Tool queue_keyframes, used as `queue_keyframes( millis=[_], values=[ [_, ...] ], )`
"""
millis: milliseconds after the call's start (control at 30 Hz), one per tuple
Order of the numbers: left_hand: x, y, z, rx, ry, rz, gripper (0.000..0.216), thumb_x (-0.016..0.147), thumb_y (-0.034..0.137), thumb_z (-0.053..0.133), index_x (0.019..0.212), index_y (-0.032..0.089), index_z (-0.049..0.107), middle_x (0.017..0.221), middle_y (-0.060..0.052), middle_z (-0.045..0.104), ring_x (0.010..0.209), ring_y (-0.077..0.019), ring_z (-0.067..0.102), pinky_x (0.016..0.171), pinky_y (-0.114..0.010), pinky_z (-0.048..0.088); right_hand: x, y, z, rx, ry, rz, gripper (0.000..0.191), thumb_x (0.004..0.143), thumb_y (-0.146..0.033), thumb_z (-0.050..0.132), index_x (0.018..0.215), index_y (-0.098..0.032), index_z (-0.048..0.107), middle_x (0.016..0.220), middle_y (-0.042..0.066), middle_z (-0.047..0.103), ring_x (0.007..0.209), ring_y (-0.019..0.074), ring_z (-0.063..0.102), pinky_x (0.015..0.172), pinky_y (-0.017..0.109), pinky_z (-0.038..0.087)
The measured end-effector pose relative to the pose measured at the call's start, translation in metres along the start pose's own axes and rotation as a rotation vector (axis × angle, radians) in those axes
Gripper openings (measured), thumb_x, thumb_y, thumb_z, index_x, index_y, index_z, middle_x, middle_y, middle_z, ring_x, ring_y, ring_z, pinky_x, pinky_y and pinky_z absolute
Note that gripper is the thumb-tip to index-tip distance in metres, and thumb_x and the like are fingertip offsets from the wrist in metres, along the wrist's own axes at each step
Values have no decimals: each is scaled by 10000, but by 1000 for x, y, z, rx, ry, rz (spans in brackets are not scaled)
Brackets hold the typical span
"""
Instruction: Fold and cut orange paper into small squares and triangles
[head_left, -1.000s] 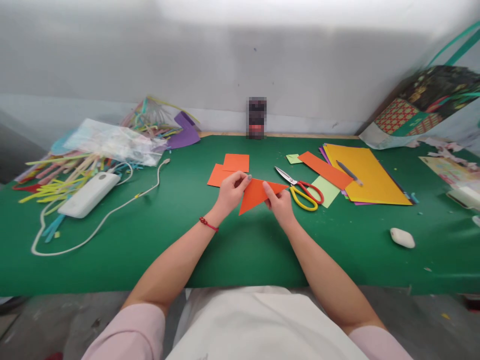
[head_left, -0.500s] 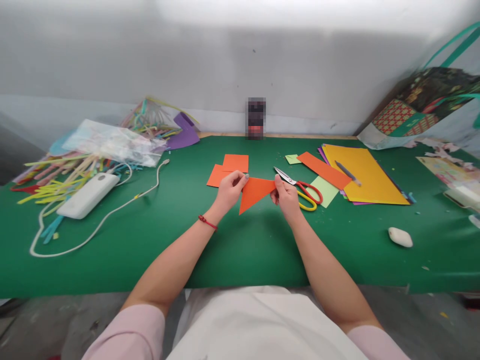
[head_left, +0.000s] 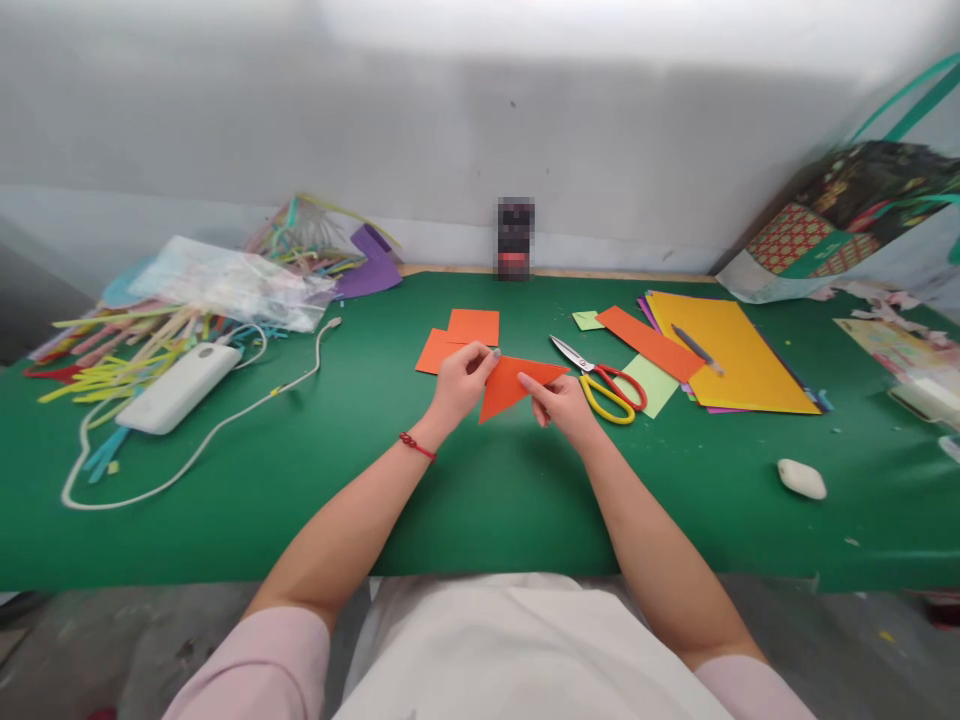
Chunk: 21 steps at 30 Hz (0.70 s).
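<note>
Orange paper triangle point(head_left: 504, 388) sits between your two grips, over the bench point(head_left: 480, 510). Your left grip point(head_left: 459, 385) keeps its upper left corner pinched tight, as half a second ago. Your right grip point(head_left: 568, 402) has slid inward from the right corner; lightly closed, it now lays its thumb across the face, fingers curled underneath. That leaves the right tip bare beyond your thumb, so the left pinch seems to be the anchor. Scissors point(head_left: 589, 369) lie just right of your right grip; orange squares point(head_left: 474, 325) lie beyond the left.
</note>
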<state>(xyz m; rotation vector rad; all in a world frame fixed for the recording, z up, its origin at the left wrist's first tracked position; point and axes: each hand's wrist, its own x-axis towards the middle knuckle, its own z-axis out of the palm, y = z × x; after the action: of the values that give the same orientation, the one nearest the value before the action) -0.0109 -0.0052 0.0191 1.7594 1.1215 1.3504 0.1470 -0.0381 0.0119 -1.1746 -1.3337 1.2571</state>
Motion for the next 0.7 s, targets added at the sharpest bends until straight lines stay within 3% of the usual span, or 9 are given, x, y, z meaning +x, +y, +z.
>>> queue_keyframes(
  millis=[67, 167, 267, 333, 433, 500, 600, 700],
  values=[
    [-2, 2, 1, -18, -2, -13, 348, 812, 467, 525, 605, 187, 509, 552, 25, 470, 527, -102, 438, 512, -235, 370, 0, 1, 0, 49, 8, 14, 385, 700, -510, 627, 612, -136, 655, 361, -3, 534, 278, 84, 392, 343, 235, 344],
    [-2, 2, 2, -50, 37, -30, 362, 858, 491, 434, 741, 188, 595, 753, -32, 621, 721, -139, 573, 647, -254, 459, 2, 4, -2, 109, 59, -80, 334, 702, -417, 619, 879, -150, 713, 729, 69, 716, 419, 114, 546, 397, 242, 427],
    [1, 0, 3, -84, 127, -97, 402, 864, 526, 396, 869, 184, 608, 989, -87, 648, 929, -173, 597, 741, -276, 487, 3, 9, -4, 35, 159, -238, 384, 686, -267, 579, 1052, -216, 685, 1047, 44, 686, 599, 124, 606, 501, 249, 493],
    [3, -2, 4, -162, 75, -224, 428, 847, 556, 404, 867, 170, 587, 912, -100, 670, 849, -174, 632, 688, -277, 507, 3, 12, -5, -47, 193, -268, 449, 669, -200, 550, 1102, -230, 665, 1114, 25, 661, 655, 130, 606, 554, 260, 513],
    [2, -1, 6, -298, -171, -418, 437, 823, 579, 430, 764, 160, 538, 611, -54, 649, 566, -151, 631, 577, -282, 520, 0, 13, -3, -146, 177, -247, 490, 672, -161, 537, 1146, -226, 642, 1133, 22, 655, 785, 172, 628, 628, 280, 527],
    [0, 2, 7, -342, -216, -430, 391, 787, 549, 520, 722, 163, 510, 553, -26, 633, 506, -138, 619, 563, -279, 526, -1, 11, -1, -184, 158, -253, 460, 690, -159, 536, 1128, -232, 653, 1124, 19, 661, 894, 198, 629, 709, 294, 528],
    [-2, 5, 8, -370, -161, -387, 348, 763, 487, 588, 681, 165, 485, 573, -21, 645, 528, -134, 637, 581, -272, 540, 0, 8, 0, -148, 148, -268, 410, 729, -192, 529, 1116, -244, 655, 1132, 16, 656, 979, 198, 615, 770, 286, 518],
    [-3, 6, 7, -368, -190, -343, 316, 770, 455, 588, 686, 166, 494, 560, -14, 638, 513, -133, 634, 569, -272, 544, 6, 7, -4, -3, 233, -211, 427, 765, -331, 548, 1181, -243, 593, 1139, 51, 637, 834, 168, 642, 593, 240, 524]
  ],
)
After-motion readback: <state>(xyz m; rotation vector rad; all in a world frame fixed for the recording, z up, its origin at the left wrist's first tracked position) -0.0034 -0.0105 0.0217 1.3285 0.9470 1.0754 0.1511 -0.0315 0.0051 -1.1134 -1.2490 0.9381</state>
